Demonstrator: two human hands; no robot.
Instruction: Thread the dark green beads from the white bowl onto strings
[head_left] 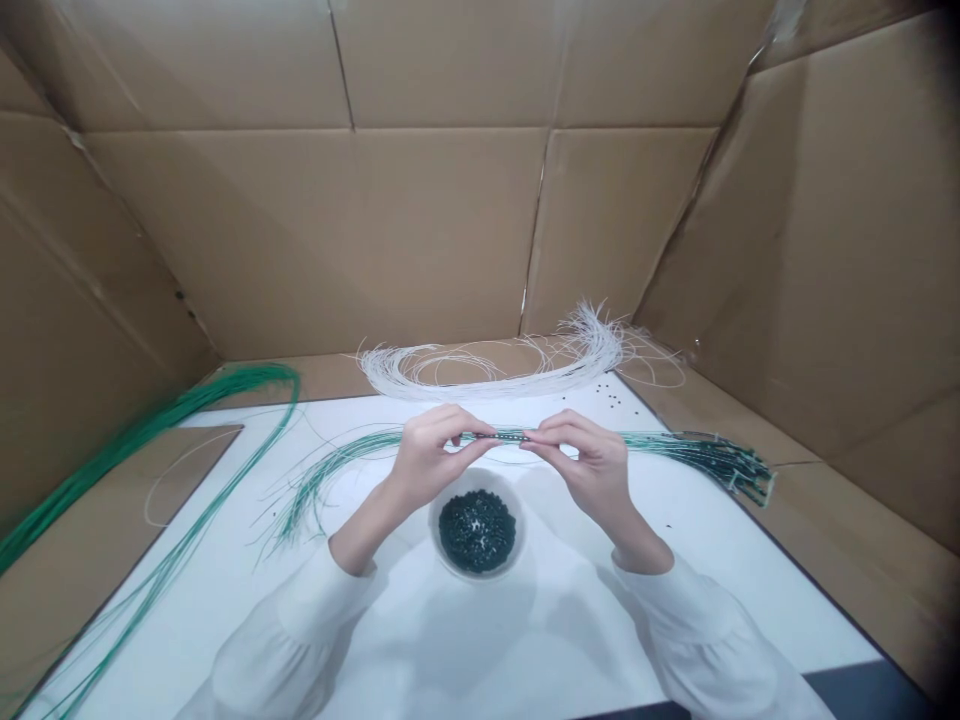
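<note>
My left hand [435, 452] and my right hand [591, 462] are raised above the table, a short gap between their fingertips. A short row of dark beads [511, 436] spans that gap, pinched at each end between thumb and fingers. Just below and in front of my hands stands a white bowl [523, 530] holding many small dark green beads [478, 532]. Behind the hands lies a bundle of thin green strands [330, 463], partly hidden by them. At its right end, dark beaded lengths [724, 462] are gathered.
A looped bundle of white strands [487, 385] lies at the back. Long green strands [150, 440] run along the left side. Several loose beads [611, 393] are scattered at the back right of the white table [465, 650]. Cardboard walls [450, 220] enclose the back and sides.
</note>
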